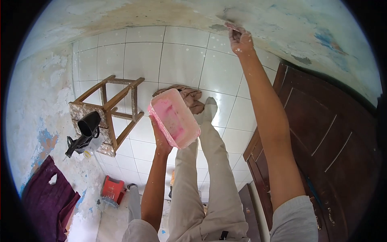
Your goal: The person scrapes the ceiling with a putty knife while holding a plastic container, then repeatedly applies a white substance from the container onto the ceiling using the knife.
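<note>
A pink rectangular tub (pixel 173 117) with whitish residue inside is held in my left hand (pixel 160 135), whose fingers go under and around its side. My right hand (pixel 241 39) is stretched out to the patchy, peeling wall (pixel 274 20), its fingers bent against the surface at a greyish smear. White specks cover the right hand. Whether something small lies between its fingers and the wall is hidden.
A spattered wooden stool (pixel 109 105) stands at the left with a black mug (pixel 89 123) and a black bag on it. Brown cloth (pixel 192 99) lies by my foot. Dark wooden doors (pixel 322 141) are at right, a red stool (pixel 113 189) lower left.
</note>
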`<action>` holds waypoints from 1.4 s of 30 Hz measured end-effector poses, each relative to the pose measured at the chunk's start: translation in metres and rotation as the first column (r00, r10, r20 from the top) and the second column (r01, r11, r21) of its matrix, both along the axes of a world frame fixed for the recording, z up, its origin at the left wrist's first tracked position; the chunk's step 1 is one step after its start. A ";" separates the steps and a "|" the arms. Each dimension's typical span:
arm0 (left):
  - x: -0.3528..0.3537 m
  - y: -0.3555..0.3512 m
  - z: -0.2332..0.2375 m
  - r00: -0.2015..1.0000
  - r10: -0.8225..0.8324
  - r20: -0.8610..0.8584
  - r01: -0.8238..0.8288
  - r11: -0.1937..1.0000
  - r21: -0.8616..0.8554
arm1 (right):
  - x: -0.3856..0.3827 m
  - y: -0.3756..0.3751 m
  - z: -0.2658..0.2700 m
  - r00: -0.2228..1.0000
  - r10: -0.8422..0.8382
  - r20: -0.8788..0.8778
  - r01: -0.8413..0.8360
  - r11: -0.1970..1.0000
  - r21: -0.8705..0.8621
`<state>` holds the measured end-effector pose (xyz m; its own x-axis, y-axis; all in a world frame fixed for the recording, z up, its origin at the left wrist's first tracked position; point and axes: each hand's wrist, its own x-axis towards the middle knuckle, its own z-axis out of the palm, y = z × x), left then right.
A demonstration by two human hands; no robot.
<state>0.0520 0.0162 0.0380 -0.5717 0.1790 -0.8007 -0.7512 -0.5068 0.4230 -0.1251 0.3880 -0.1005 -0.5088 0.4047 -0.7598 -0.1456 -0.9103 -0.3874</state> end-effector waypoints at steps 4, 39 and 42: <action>-0.005 0.001 0.018 1.000 0.007 -0.006 -0.007 1.000 0.003 | 0.013 0.000 0.106 0.997 0.015 -0.079 -0.001 0.985 0.173; 0.011 -0.012 0.008 0.992 0.098 0.079 -0.101 0.994 0.037 | 0.065 -0.037 0.174 0.998 -0.034 -0.043 0.052 0.846 0.530; 0.016 -0.015 0.001 0.995 0.075 0.070 -0.076 0.997 0.010 | 0.064 -0.039 0.056 0.975 0.208 0.079 -0.222 0.923 0.315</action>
